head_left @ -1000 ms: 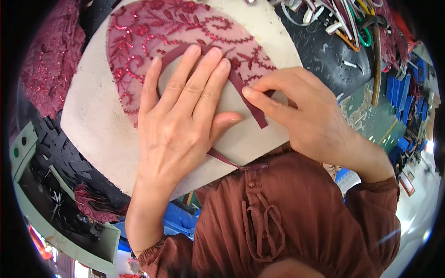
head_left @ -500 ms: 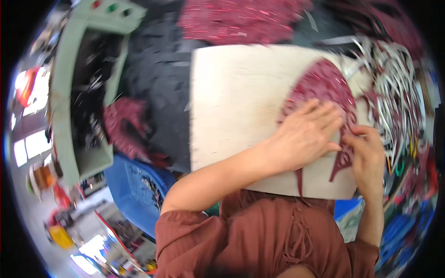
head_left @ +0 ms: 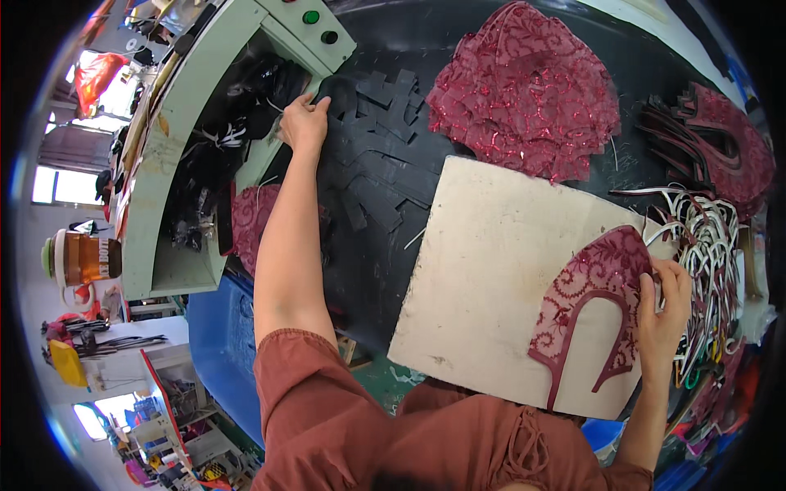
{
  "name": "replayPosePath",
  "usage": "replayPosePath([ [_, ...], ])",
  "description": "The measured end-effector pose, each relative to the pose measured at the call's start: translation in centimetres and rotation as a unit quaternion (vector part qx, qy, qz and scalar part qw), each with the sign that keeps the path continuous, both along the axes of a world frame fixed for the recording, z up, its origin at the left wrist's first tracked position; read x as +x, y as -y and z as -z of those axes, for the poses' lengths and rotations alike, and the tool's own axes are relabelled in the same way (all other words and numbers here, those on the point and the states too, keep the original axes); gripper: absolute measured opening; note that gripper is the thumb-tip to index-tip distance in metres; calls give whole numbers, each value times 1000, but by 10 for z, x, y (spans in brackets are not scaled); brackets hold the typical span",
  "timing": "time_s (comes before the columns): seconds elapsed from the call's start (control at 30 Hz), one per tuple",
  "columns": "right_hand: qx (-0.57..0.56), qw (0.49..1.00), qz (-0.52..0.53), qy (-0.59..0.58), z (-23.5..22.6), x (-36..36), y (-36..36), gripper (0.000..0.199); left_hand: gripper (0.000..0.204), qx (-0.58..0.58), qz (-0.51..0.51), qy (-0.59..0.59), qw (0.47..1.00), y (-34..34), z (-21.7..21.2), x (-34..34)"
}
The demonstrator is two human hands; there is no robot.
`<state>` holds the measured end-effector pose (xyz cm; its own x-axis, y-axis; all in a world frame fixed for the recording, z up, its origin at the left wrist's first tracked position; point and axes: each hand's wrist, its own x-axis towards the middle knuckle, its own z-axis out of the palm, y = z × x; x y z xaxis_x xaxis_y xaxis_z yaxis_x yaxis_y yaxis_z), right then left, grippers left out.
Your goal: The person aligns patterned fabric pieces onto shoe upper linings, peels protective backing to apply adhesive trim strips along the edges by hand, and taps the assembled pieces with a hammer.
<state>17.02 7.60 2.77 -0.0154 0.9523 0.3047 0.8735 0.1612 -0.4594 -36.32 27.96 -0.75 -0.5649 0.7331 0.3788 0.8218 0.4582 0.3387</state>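
A burgundy lace shoe upper point(head_left: 585, 274), U-shaped with a dark bound inner edge, lies on a pale square board point(head_left: 475, 270). My right hand point(head_left: 667, 311) grips its right edge, thumb on the near side and fingers curled behind. My left arm stretches far forward and left. At its end my left hand point(head_left: 303, 127) is at the rim of a pale green metal machine housing point(head_left: 180, 123), fingers curled in; whatever they hold, if anything, is hidden. Flat black cut pieces point(head_left: 385, 106) lie on the dark table just right of that hand.
A stack of burgundy lace pieces point(head_left: 528, 90) lies beyond the board. More lined uppers point(head_left: 720, 147) are piled at the far right, above a tangle of white and burgundy strips point(head_left: 696, 237). A blue bin point(head_left: 217, 335) stands below the housing; another lace piece point(head_left: 252, 221) sits behind my left forearm.
My left hand has left the upper and swung far forward-left to the housing. My right hand stays at the upper's edge. The view has shifted, and the upper's open inner curve now shows.
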Motion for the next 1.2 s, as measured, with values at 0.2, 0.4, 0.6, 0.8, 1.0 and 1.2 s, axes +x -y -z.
replayPosePath([
  [0.2, -129, 972, 17, -197, -5, -9, 3, 12, 20, 231, 342, 147, 899, 33, -101, 64],
  [0.4, 138, 958, -171, -183, -18, 11, 62, 10, 23, 66, 492, 103, 862, 138, -204, 182],
  [0.6, 190, 910, -55, -364, -65, 76, 132, 36, 22, -71, 600, 333, 724, 196, -217, 262],
  [0.8, 193, 874, -44, -444, -98, 141, 163, 30, 31, -257, 540, 441, 669, 151, -94, 291],
  [1.0, 192, 863, 49, -465, -94, 162, 165, 25, 33, -1, 589, 54, 807, 150, 5, 296],
  [1.2, 176, 840, 105, -502, -101, 152, 128, 34, 51, -137, 680, 7, 720, 174, 20, 310],
])
